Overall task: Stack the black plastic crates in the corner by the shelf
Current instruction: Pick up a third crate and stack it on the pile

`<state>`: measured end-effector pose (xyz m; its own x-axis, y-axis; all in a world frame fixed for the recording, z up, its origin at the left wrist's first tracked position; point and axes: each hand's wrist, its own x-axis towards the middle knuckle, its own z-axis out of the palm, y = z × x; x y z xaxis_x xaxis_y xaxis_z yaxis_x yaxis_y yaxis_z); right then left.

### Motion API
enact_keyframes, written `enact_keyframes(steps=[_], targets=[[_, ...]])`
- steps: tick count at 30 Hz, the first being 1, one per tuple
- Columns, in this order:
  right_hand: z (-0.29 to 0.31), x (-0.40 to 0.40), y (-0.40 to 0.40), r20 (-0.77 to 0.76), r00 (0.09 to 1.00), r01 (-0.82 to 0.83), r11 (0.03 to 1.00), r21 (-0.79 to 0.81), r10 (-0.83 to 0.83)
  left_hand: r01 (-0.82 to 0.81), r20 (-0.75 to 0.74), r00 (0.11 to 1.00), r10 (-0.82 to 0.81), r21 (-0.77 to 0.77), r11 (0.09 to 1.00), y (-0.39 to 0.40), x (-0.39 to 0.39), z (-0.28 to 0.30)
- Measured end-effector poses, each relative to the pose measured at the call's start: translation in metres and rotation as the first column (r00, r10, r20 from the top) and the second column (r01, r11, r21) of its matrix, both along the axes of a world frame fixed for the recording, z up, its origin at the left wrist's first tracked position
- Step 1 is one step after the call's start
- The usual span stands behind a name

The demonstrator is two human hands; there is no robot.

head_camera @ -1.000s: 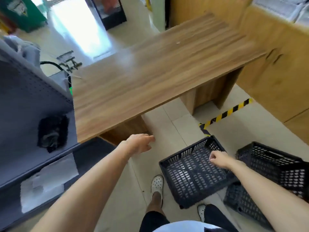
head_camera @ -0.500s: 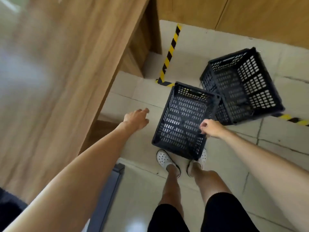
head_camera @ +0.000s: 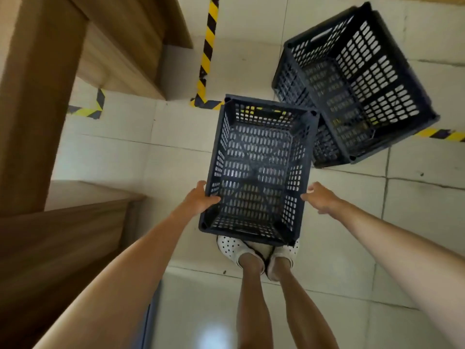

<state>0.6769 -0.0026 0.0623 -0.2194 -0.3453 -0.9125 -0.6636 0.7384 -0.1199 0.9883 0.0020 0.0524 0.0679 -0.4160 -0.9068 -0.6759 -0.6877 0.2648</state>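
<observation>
Both of your hands are closing in on a black crate on the tiled floor beside the wooden desk (head_camera: 37, 102).

Your left hand (head_camera: 198, 199) is gripping the near crate (head_camera: 256, 170) by its left rim, thumb hooked inside; your right hand (head_camera: 320, 199) is hovering just beside the right rim, fingers spread, holding nothing. The crate is sitting in front of your white shoes (head_camera: 232, 249), touching a second crate (head_camera: 357, 79) tilted behind it, over striped floor tape (head_camera: 208, 46).

The near crate (head_camera: 256, 170) hides the toes of both shoes (head_camera: 232, 249).
</observation>
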Motion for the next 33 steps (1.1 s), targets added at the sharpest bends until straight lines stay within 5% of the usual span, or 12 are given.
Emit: enact_keyframes(steps=[6,16,22,28,33], targets=[[-0.078,-0.014,0.011,-0.091,0.979,0.184,0.983,-0.017,-0.185,-0.177,-0.008,0.984,0.177,0.022,0.984,0.019,-0.001,-0.089],[-0.128,-0.015,0.014,0.085,0.839,0.535,0.843,0.062,-0.538,-0.556,0.001,0.831,0.556,0.022,0.831,0.027,0.003,-0.135],[-0.097,-0.013,0.001,0.048,0.905,0.420,0.905,0.068,-0.423,-0.055,0.202,0.975,0.096,-0.200,0.978,0.022,0.028,-0.093],[-0.041,0.013,-0.024,0.018,0.980,0.198,0.980,-0.005,-0.198,0.243,0.434,0.898,-0.075,-0.345,0.907,0.005,0.049,-0.021],[0.003,0.029,-0.042,0.095,0.985,0.142,0.989,0.043,-0.145,0.380,0.572,0.800,-0.183,-0.247,0.891,-0.005,0.067,0.048]])
